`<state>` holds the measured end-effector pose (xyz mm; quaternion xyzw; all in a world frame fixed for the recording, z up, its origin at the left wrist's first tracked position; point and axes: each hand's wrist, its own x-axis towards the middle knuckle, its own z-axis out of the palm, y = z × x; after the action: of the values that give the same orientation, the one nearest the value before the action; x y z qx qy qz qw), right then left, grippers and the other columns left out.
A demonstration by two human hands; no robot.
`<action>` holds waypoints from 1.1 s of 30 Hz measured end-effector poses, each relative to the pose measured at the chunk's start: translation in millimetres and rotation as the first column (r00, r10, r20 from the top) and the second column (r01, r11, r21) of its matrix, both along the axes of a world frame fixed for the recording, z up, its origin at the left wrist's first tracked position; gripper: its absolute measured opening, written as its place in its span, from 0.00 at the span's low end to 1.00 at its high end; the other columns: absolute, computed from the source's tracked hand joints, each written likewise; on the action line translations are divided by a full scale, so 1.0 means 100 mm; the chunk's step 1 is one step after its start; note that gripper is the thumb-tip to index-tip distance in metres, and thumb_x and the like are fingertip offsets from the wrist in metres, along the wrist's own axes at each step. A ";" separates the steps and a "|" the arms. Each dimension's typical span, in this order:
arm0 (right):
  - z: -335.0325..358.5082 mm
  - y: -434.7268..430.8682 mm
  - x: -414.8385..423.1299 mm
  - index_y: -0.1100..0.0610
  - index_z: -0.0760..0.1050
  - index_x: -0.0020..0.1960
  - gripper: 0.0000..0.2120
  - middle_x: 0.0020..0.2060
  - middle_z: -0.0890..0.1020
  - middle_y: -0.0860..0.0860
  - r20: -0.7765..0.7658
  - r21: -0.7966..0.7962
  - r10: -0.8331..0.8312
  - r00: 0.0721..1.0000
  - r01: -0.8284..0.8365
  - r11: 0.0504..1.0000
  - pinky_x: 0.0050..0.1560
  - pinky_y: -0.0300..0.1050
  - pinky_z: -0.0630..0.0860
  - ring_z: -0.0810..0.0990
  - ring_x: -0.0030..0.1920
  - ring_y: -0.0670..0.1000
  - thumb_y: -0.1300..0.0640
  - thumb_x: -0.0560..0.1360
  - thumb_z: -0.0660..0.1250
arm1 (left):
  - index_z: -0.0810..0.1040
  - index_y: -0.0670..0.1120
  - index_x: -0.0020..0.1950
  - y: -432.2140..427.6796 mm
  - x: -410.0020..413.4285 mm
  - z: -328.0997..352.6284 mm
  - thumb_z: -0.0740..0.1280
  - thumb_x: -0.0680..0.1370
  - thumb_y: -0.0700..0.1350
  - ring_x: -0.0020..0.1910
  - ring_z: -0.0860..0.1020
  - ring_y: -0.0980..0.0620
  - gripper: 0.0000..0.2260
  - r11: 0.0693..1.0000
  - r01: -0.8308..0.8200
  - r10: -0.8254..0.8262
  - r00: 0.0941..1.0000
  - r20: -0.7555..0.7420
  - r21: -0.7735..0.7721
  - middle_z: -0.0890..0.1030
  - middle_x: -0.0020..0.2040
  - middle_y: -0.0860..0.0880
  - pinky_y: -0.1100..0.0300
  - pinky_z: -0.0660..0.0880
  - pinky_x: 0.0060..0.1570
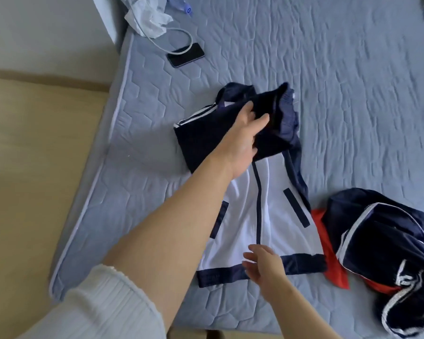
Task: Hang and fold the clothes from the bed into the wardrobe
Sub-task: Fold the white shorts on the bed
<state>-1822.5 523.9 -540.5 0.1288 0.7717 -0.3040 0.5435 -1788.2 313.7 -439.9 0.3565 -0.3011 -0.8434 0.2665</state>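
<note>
Head view, read left to right, with places given from the jacket (274, 216). Far to its upper left, near the edge of the bed (353, 69), lie a crumpled white cloth (147, 20), a cable (179, 35) and a dark phone (185, 55).

The jacket lies flat in the middle of the bed. Its long axis runs from the hem, nearest the person, away to the collar end. The navy upper part is doubled back over the white front.

The left hand (245, 135) is at this far end, with its fingers curled into the navy fold and holding it. The right hand (262, 265) is at the near hem, fingers loosely spread and holding nothing. Whether it touches the cloth cannot be told. The next fold probably turns on this: the hem lies directly under the right fingers, the free end in the left.

Just right of the hem a red garment (328, 253) pokes out beneath a heaped navy garment (377, 236), which the frame edge cuts off. The jacket's sleeves are hidden within the fold. No wardrobe is visible.
</note>
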 end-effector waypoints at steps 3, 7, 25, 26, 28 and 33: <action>-0.08 0.01 -0.24 0.58 0.75 0.45 0.06 0.38 0.79 0.55 0.003 -0.009 -0.015 1.000 0.015 1.000 0.32 0.42 0.73 0.76 0.32 0.52 0.62 0.78 0.60 | 0.55 0.53 0.75 0.08 -0.15 -0.29 0.58 0.81 0.47 0.71 0.62 0.52 0.24 0.997 -0.009 -0.012 0.958 0.285 0.072 0.63 0.72 0.53 0.49 0.57 0.69; -0.25 -0.07 -0.38 0.55 0.74 0.46 0.05 0.39 0.80 0.54 0.021 -0.015 0.026 0.999 -0.026 1.000 0.36 0.42 0.74 0.78 0.37 0.51 0.60 0.78 0.60 | 0.71 0.52 0.45 0.19 0.03 -0.84 0.56 0.80 0.40 0.37 0.70 0.55 0.09 0.970 -0.169 0.031 0.802 0.596 0.177 0.71 0.40 0.52 0.61 0.66 0.37; -1.67 -1.29 0.24 0.49 0.64 0.65 0.23 0.61 0.69 0.47 -0.255 -0.134 0.635 0.729 -0.677 0.724 0.54 0.47 0.71 0.70 0.59 0.51 0.46 0.73 0.65 | 0.74 0.48 0.62 -0.59 0.47 -2.74 0.67 0.76 0.52 0.54 0.78 0.48 0.17 0.877 -0.360 0.100 0.784 0.612 0.318 0.80 0.58 0.49 0.54 0.75 0.51; -1.73 -1.33 0.30 0.47 0.60 0.67 0.30 0.62 0.65 0.47 -0.265 -0.060 0.721 0.640 -0.757 0.650 0.55 0.49 0.69 0.67 0.61 0.52 0.43 0.70 0.67 | 0.76 0.48 0.59 -0.66 0.46 -2.77 0.68 0.75 0.52 0.51 0.80 0.47 0.14 0.874 -0.333 0.078 0.816 0.573 0.355 0.82 0.53 0.48 0.53 0.77 0.48; -1.81 -1.35 0.42 0.46 0.55 0.69 0.35 0.63 0.60 0.48 -0.302 0.124 0.852 0.428 -0.868 0.480 0.49 0.50 0.65 0.64 0.62 0.55 0.44 0.68 0.69 | 0.79 0.48 0.50 -0.76 0.45 -2.83 0.69 0.74 0.49 0.43 0.82 0.48 0.08 0.880 -0.293 0.048 0.838 0.544 0.374 0.85 0.42 0.48 0.55 0.77 0.41; -1.87 -1.42 0.48 0.57 0.65 0.62 0.17 0.58 0.68 0.53 -0.387 0.225 0.878 0.283 -0.894 0.387 0.42 0.46 0.67 0.69 0.56 0.58 0.65 0.73 0.59 | 0.79 0.47 0.49 -0.97 0.55 -2.80 0.70 0.74 0.43 0.39 0.81 0.54 0.05 0.928 -0.274 0.099 0.834 0.543 0.251 0.83 0.40 0.51 0.61 0.75 0.34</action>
<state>-1774.1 381.6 -727.5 -0.4031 0.8084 0.0140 0.4287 -1733.0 216.4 -720.0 0.6377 -0.1848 -0.7216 0.1959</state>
